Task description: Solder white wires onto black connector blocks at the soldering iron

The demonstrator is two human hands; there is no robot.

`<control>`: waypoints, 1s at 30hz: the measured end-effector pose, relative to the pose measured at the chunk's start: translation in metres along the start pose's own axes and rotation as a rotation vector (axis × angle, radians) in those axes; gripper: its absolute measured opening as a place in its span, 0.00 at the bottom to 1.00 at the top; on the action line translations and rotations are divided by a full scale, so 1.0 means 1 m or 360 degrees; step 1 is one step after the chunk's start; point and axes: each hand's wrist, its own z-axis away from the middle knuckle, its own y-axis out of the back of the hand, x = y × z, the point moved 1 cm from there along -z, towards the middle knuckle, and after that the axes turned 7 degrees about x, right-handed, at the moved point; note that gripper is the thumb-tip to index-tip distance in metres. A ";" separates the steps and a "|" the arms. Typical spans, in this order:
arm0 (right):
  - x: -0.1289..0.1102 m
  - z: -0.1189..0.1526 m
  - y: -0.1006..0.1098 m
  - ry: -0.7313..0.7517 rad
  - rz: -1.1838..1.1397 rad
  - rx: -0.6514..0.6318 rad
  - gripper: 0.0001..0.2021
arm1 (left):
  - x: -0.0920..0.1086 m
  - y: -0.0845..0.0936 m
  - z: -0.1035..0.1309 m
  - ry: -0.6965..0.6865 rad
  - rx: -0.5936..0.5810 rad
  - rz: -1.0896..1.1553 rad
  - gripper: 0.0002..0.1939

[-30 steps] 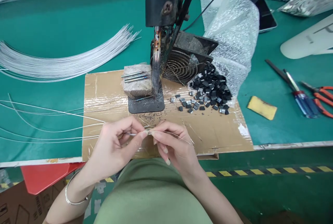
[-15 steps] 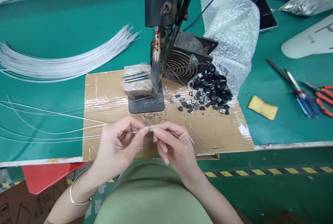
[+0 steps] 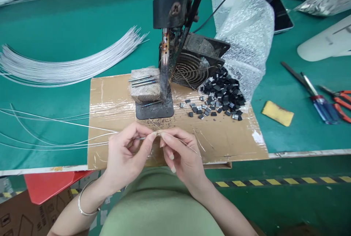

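Observation:
My left hand [image 3: 130, 152] pinches thin pale wires [image 3: 95, 143] between thumb and forefinger; their long ends trail off to the left. My right hand [image 3: 183, 152] meets it fingertip to fingertip and pinches the wire's other end, a thin strand of which sticks out over the palm. What lies exactly between the fingertips is too small to make out. Both hands are over a cardboard sheet [image 3: 233, 137], just in front of a black metal plate [image 3: 155, 112]. Above that plate hangs the metal nozzle [image 3: 165, 60] of a blue tool.
A bundle of white wires [image 3: 71, 71] lies at the left. Right of the nozzle are a fan [image 3: 189, 69], a pile of small black pieces [image 3: 227, 91] and bubble wrap [image 3: 246, 34]. Farther right are a yellow sponge [image 3: 278, 113], a screwdriver [image 3: 325, 109] and orange-handled pliers [image 3: 341, 100].
The trailing wires have shifted slightly to the right with my left hand. My right hand has moved a little left, and both hands keep their pinch.

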 end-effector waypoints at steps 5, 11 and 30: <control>-0.001 -0.001 0.002 0.0038 -0.0008 0.0001 0.06 | 0.003 -0.001 -0.003 -0.0046 0.0039 0.0086 0.07; 0.002 0.000 0.004 0.0105 0.0085 0.0004 0.03 | 0.002 0.000 -0.002 -0.0066 0.0017 0.0140 0.06; -0.008 -0.002 0.009 -0.0014 0.0162 -0.0045 0.04 | 0.002 0.007 0.000 -0.0196 -0.0084 -0.0099 0.06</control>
